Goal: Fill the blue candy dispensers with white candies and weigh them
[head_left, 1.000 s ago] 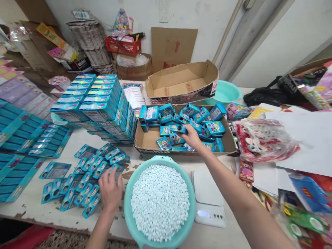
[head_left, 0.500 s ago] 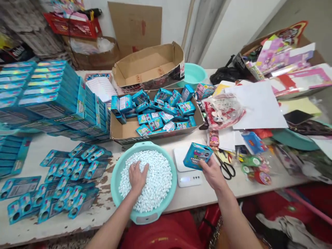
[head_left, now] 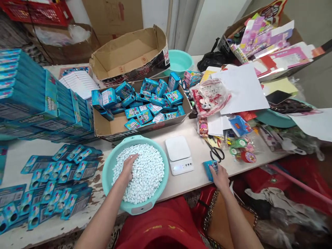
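My left hand [head_left: 128, 168] is in the light green basin [head_left: 107, 188], its fingers curled among small white candies [head_left: 147, 169]; the fingertips are partly hidden. My right hand [head_left: 220, 176] is closed on a small blue candy box [head_left: 208, 170], low over the table's front edge, right of the scale. A white kitchen scale [head_left: 177, 149] with a lit display stands between the basin and that hand, with nothing on its plate. Behind the basin, a cardboard tray [head_left: 103, 129] holds several filled-out blue boxes [head_left: 145, 117].
Flat-lying blue cartons with round holes [head_left: 58, 169] cover the table's left, before a tall stack of blue display boxes [head_left: 28, 93]. Black scissors [head_left: 217, 154], tape rolls [head_left: 242, 142] and papers [head_left: 242, 88] lie at right. An empty cardboard box [head_left: 129, 55] stands behind.
My right hand has moved right and down with the blue box, away from over the scale. My left hand has turned and its fingers have drawn together in the candies. The view has shifted.
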The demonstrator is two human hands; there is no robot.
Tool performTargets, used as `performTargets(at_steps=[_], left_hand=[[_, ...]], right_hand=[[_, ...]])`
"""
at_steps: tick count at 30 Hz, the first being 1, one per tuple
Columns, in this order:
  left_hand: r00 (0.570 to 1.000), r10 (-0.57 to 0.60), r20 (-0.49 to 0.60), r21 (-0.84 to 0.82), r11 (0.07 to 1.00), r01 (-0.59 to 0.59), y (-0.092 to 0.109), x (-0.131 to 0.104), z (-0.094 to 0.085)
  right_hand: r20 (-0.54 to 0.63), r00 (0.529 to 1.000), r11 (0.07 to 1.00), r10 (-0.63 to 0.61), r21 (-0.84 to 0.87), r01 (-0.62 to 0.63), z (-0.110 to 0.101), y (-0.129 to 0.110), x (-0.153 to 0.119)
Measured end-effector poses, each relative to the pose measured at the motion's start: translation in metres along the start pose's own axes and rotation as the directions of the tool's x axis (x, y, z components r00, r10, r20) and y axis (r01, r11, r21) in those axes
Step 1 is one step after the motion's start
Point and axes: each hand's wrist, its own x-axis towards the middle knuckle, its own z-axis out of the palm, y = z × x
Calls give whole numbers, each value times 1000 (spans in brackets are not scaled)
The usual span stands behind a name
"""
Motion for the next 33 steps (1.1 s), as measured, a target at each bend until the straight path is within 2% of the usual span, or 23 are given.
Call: performTargets(at_steps=[3, 4, 7, 9, 10, 12, 14, 15, 17, 19, 22, 25, 28, 30, 33], left_hand=[[973, -211, 98, -301, 925, 231, 7, -10, 1], [957, -253, 144, -364, 886, 288, 9, -14, 0], [938, -241, 248, -475, 814, 334, 15, -23, -6], [943, -180, 279, -522, 796, 306, 17, -26, -9], [945, -160, 284, -540, 788, 296, 17, -26, -9], [947, -153, 283, -563, 773, 293, 17, -25, -9], [947, -164, 276, -568, 767, 298, 17, -23, -8], [946, -163, 280, -565, 769, 300, 17, -24, -7], [942, -156, 297, -551, 778, 302, 20, -28, -7], [939, -143, 313, -539, 787, 299, 27, -38, -8], [942, -75, 327, -548, 797, 254, 44, -63, -5], [950, 52, 308, -586, 797, 147, 60, -86, 3], [956, 194, 218, -600, 800, -25, 66, -97, 13], [952, 273, 139, -585, 799, -143, 65, -97, 17], [943, 323, 82, -555, 801, -226, 61, -91, 21]], right_hand=[[-43, 999, 986, 8, -168, -15, 12, -17, -8], [-50, 998, 985, 32, -168, -40, 13, -21, -9], [-1, 992, 992, 125, 16, -125, 2, -27, -11], [99, 989, 959, 107, 252, -129, -13, -34, -17], [160, 985, 900, 58, 419, -121, -21, -41, -23], [260, 960, 693, -102, 711, -119, -32, -63, -40], [295, 924, 517, -244, 845, -134, -34, -96, -60], [330, 899, 489, -288, 858, -158, -29, -114, -70], [386, 852, 506, -354, 845, -173, -13, -148, -87], [399, 818, 600, -415, 796, -84, 7, -176, -102], [366, 760, 718, -537, 672, 184, 35, -201, -122], [276, 666, 667, -693, 597, 446, 52, -209, -140], [209, 573, 584, -792, 530, 614, 62, -211, -149], [196, 540, 560, -818, 481, 675, 67, -211, -152], [192, 518, 547, -834, 416, 727, 70, -213, -154]])
